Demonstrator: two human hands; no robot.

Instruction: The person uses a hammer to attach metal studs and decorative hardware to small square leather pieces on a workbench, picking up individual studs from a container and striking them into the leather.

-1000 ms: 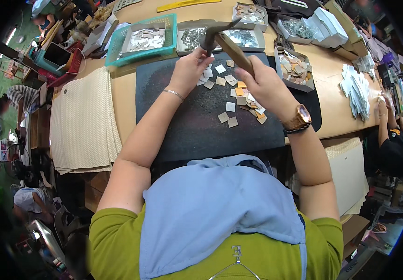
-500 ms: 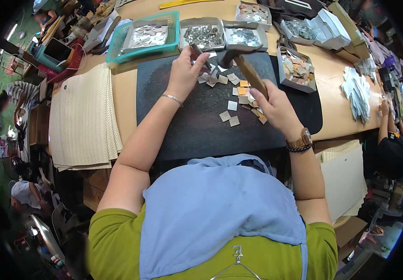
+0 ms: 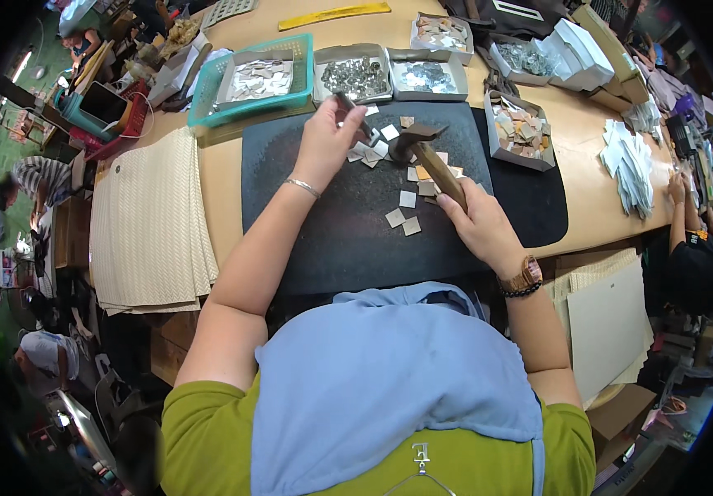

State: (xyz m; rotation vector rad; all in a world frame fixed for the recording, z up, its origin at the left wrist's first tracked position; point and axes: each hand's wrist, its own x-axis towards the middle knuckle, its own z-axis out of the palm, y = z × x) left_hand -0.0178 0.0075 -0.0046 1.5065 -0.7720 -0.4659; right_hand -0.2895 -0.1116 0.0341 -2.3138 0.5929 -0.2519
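In my right hand [image 3: 484,227] is a hammer, its wooden handle [image 3: 441,175] wrapped by my fingers and its dark head [image 3: 412,145] low above the black mat [image 3: 315,240]. My left hand [image 3: 329,140] is closed round a short dark metal punch [image 3: 366,131], tilted over the mat; part of it is hidden by my fingers. Small square pieces, white, tan and orange, lie scattered about the two tools. A white square [image 3: 407,199] and a pair of tan squares [image 3: 403,221] rest nearer to me, apart from the pile.
Behind the mat stand a teal basket [image 3: 195,112] of light pieces and boxes of metal parts [image 3: 356,76]. Boxed tan pieces [image 3: 524,132] are at right. Stacked cream sheets [image 3: 150,223] lie at left, white strips [image 3: 627,169] far right. Other people work on both sides.
The hammer has come down and toward me, its head now lower and nearer the mat. My right hand has moved slightly left and down. My left hand keeps its grip on the punch.
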